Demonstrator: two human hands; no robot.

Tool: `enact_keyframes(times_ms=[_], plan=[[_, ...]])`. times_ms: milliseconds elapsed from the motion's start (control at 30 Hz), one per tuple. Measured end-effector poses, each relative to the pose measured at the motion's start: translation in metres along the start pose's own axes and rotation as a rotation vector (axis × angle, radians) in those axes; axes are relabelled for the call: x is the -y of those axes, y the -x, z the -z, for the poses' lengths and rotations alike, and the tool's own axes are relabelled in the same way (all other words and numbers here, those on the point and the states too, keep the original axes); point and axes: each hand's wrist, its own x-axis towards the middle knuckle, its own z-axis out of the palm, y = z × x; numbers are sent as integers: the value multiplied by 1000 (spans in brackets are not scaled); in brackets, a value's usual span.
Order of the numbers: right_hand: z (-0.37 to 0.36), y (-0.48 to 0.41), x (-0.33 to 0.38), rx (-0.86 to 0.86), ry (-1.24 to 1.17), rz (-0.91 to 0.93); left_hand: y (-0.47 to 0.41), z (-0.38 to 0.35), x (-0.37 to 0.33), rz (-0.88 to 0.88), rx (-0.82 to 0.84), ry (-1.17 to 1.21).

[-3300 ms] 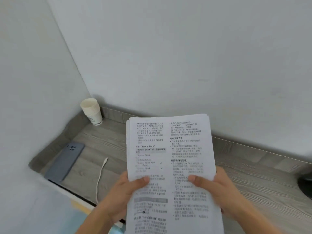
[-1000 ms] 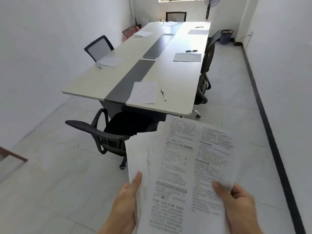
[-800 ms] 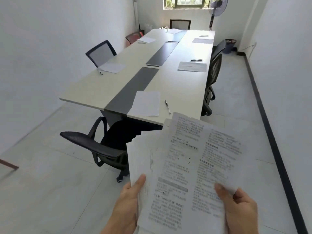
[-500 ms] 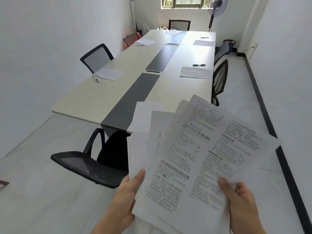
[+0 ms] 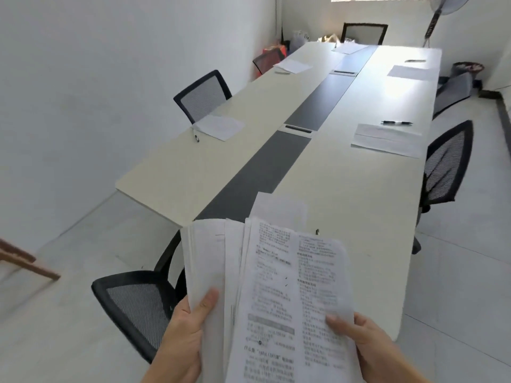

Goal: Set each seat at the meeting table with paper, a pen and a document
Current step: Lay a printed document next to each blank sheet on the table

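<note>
I hold a fanned stack of printed documents [image 5: 279, 294] over the near end of the long meeting table [image 5: 354, 194]. My left hand [image 5: 185, 338] grips the stack's left side, thumb on top. My right hand [image 5: 370, 346] pinches the top printed sheet at its right edge. A blank paper [image 5: 279, 208] lies at the near seat, mostly hidden behind the stack, with a pen tip [image 5: 317, 231] showing beside it. Other seats have paper and pens: left paper [image 5: 219, 127] with a pen [image 5: 196, 137], right paper [image 5: 387, 139] with a pen [image 5: 396, 123].
A black mesh chair [image 5: 138, 305] stands at the near end, left of my hands. More chairs line both sides: left chair [image 5: 203, 95], right chair [image 5: 445, 164]. Farther papers [image 5: 293, 65] lie up the table. A fan [image 5: 439, 12] and a bin [image 5: 467, 68] stand at the far right.
I have turned from a corner shelf and walked up to the table's near end. The stack has fanned out, and the sheets now stand upright above the near seat's paper.
</note>
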Motion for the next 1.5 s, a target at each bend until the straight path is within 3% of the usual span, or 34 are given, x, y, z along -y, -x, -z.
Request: enact_keyframes(times_ms=[333,500,633,767,900,1033,1133,1233,1367,1500], plan=[[-52,-160,118,-73,335,85,-39,29,-45,-131,-348,181],[-116,-242,160,-157,270,202,-54,67,-69,-173,-479,201],[-157,-312,162,-273,273,240,-65,99,-89,-183,-530,218],[-177,-369,141,-447,328,154,-71,131,-97,-143,-599,244],[-177,-410,122,-567,302,4,-76,156,-103,-92,-644,248],[-170,-438,118,-613,387,-22,-86,172,-111,-69,-651,266],[-181,-419,124,-636,465,42,-99,171,-118,-41,-593,286],[-188,-379,131,-652,818,204,-118,162,-124,-15,-496,264],[-190,-313,130,-452,831,395,-143,137,-135,26,-312,254],[-193,-242,104,-27,595,46,-168,103,-131,95,-151,212]])
